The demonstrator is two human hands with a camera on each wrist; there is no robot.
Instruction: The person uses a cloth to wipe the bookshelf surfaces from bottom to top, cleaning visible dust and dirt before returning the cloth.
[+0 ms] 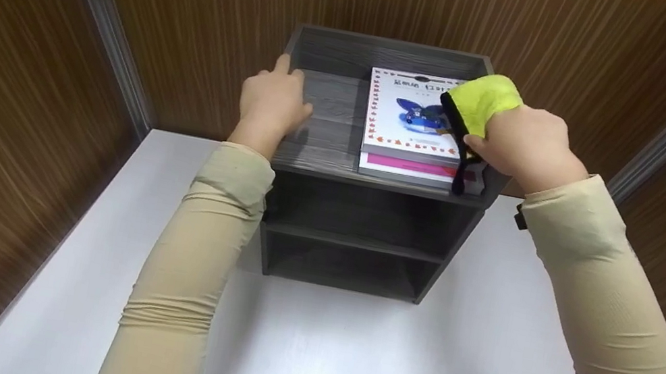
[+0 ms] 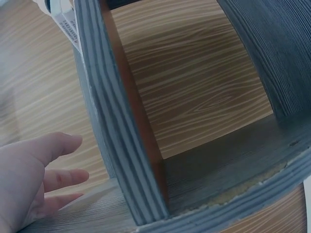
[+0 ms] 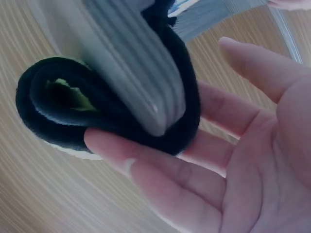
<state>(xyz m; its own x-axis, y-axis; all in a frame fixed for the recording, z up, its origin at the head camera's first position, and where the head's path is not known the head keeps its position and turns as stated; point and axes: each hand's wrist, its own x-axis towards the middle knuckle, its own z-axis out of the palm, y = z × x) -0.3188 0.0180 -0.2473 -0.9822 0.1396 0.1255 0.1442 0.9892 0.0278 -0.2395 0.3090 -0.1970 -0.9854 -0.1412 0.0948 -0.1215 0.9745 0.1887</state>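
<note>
A small grey wood-grain shelf unit [image 1: 368,181] stands against the back wall, with two stacked books [image 1: 410,139] lying in its top compartment. My right hand [image 1: 529,143] holds a yellow-green cleaning cloth [image 1: 488,101] with black edging and a hanging loop at the unit's right side panel. In the right wrist view the folded cloth [image 3: 63,124] wraps round the panel's edge [image 3: 165,104], fingers pressing from beneath and thumb held apart. My left hand [image 1: 273,98] is at the left side panel's top edge. Its fingers [image 2: 65,178] look extended in the left wrist view.
Two lower compartments [image 1: 359,212] are open at the front. The unit stands on a white surface [image 1: 305,346]. Brown wood-grain walls [image 1: 198,19] close in at the back and both sides, with grey metal strips [image 1: 116,39] at the corners.
</note>
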